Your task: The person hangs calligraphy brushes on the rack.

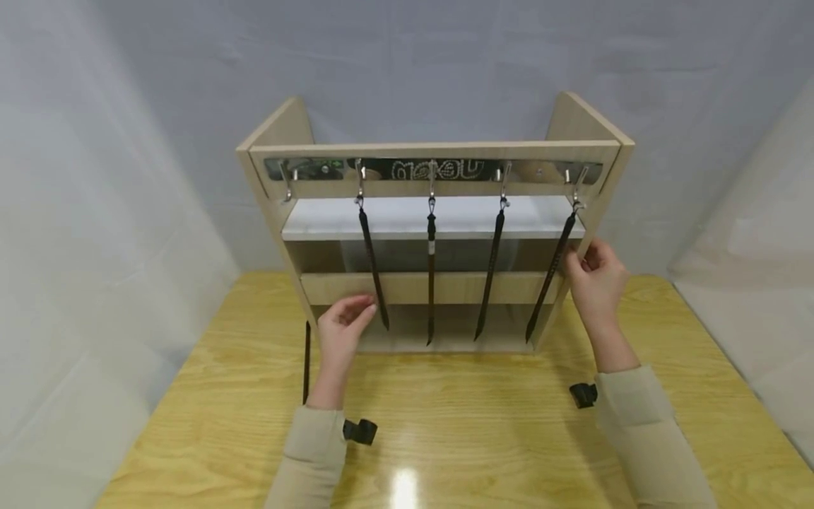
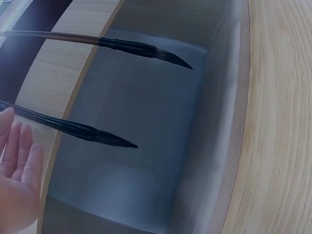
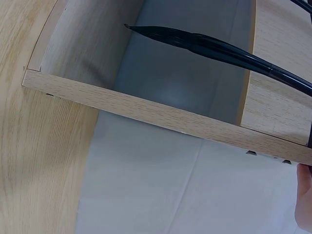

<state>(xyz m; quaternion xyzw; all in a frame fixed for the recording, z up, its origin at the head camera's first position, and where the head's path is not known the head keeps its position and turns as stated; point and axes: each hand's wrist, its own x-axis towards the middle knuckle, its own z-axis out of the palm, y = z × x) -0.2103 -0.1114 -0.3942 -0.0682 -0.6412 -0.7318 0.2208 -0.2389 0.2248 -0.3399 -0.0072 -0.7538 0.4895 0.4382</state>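
Several dark calligraphy brushes hang tip-down by loops from the hooks of a wooden shelf unit (image 1: 435, 150). My left hand (image 1: 343, 329) is at the lower part of the leftmost hanging brush (image 1: 373, 268), its fingers loosely bent. In the left wrist view, the thumb tip lies right at that brush's dark shaft (image 2: 73, 128). My right hand (image 1: 598, 283) is by the right side panel, loosely curled, thumb near its front edge, just right of the rightmost brush (image 1: 550, 279). In the right wrist view, only part of this hand (image 3: 304, 200) shows, outside the panel.
A shiny metal hook rail (image 1: 445, 170) runs along the unit's top front, its leftmost hook (image 1: 285, 182) beside the left panel. A thin black stick (image 1: 307, 364) lies on the yellow wooden table (image 1: 445, 417) left of my left hand. Pale cloth (image 1: 432, 71) hangs behind.
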